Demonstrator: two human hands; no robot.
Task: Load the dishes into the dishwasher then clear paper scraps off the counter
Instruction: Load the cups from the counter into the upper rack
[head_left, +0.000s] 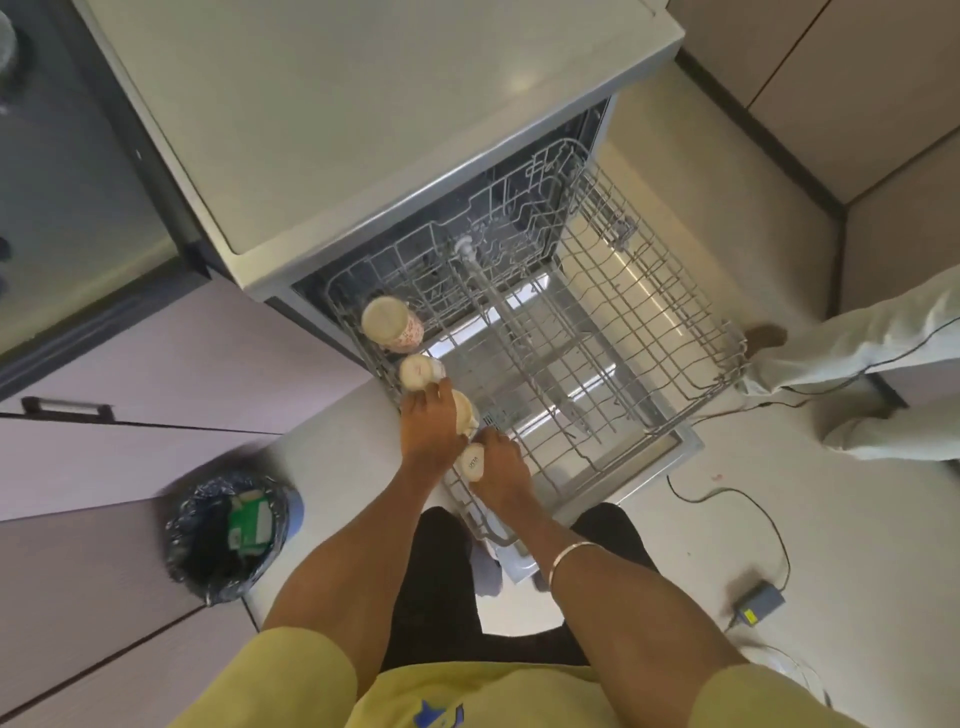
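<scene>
**Cups lining up along the rack's left edge**

Head view: the dishwasher (519, 270) is standing open with its wire rack (597, 332) pulled out over the lowered door. Taking the rack as the landmark, four cups are sitting upside down in a row along its left edge. The patterned cup (390, 323) is lying farthest in, nearest the machine's body; a smaller cup (420, 372) is sitting just beside it toward the person. The left hand (432, 427) is resting on the third cup (466, 415), its grip closed over the cup's side, fingertips touching the smaller cup. The right hand (501, 475) is clamping its grip on the fourth cup (471, 463), the nearest in the row, at the rack's near-left corner. A thin bangle (571, 552) is circling the right wrist. The surface (363, 119) above the dishwasher is lying behind the rack. A lined bin (228, 530) is standing on the floor, well left of the rack.
</scene>
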